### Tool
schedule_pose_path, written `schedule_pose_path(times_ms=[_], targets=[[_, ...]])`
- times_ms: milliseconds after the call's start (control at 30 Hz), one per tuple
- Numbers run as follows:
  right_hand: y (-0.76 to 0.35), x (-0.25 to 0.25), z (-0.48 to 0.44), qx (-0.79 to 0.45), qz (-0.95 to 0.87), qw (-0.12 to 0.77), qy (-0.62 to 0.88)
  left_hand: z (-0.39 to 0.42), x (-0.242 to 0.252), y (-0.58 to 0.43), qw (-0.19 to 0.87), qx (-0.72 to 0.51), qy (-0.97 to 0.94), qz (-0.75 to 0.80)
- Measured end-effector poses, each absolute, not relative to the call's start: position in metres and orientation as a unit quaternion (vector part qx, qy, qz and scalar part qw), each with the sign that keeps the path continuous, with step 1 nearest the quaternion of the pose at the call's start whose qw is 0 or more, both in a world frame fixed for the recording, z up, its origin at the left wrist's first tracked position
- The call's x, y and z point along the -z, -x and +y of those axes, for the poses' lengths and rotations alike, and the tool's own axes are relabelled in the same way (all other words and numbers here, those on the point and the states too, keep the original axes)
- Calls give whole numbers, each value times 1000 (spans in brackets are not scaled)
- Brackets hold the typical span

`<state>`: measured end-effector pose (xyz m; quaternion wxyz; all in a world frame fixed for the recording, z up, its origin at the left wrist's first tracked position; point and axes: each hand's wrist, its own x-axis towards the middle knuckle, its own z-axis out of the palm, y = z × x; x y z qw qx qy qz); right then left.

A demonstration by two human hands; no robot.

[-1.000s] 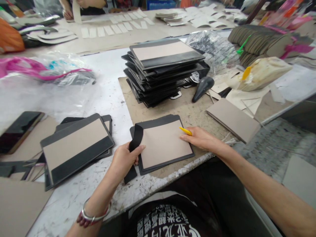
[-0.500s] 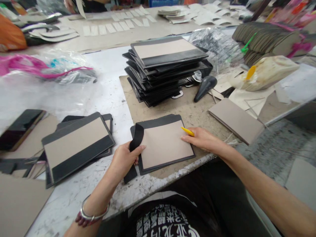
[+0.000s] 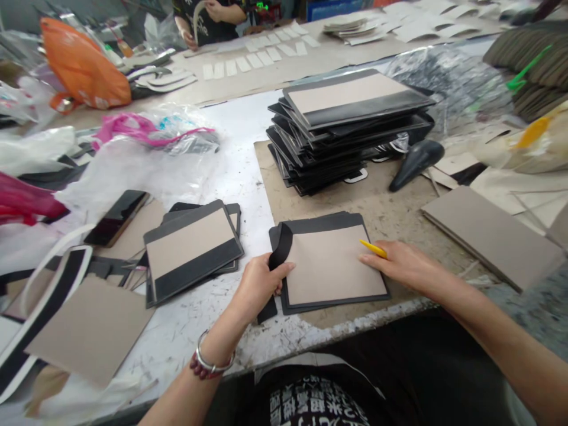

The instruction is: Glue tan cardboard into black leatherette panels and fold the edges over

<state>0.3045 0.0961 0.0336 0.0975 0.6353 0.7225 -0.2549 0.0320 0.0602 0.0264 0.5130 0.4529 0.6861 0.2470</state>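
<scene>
A beige panel with black borders [image 3: 332, 263] lies flat before me on similar black pieces. At its left edge my left hand [image 3: 261, 278] is closed around a black strip [image 3: 281, 244], whose upper end curls over the panel and whose lower end hangs by the table edge; the thumb rests on the panel. My right hand [image 3: 397, 260] grips a yellow pointed tool [image 3: 373, 248], its tip directed left over the panel, with fingers touching the panel's right side. Whether the tool is a pen or a scraper I cannot tell.
Behind the panel rises a tall stack of black-and-beige panels [image 3: 350, 136]. A dark teardrop-shaped object [image 3: 416, 164] lies to its right, near beige boards [image 3: 492, 234]. More panels [image 3: 193, 248] and a phone [image 3: 116, 218] are at left. Across the table, a person's hands [image 3: 213, 10] hold a curved strip.
The view has swung left, so everything appears shifted right. My hands keep about the same hold on the strip and the yellow tool.
</scene>
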Motion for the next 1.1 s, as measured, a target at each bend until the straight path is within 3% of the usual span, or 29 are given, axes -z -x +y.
schedule_pose_path(times_ms=[700,1100], targets=[[-304,-38,93,295,716,50,-631,63,-22,-30,495,-213,-483,690],[-303,-35,95,253,729,93,-629,62,-26,-30,491,-208,-489,690]])
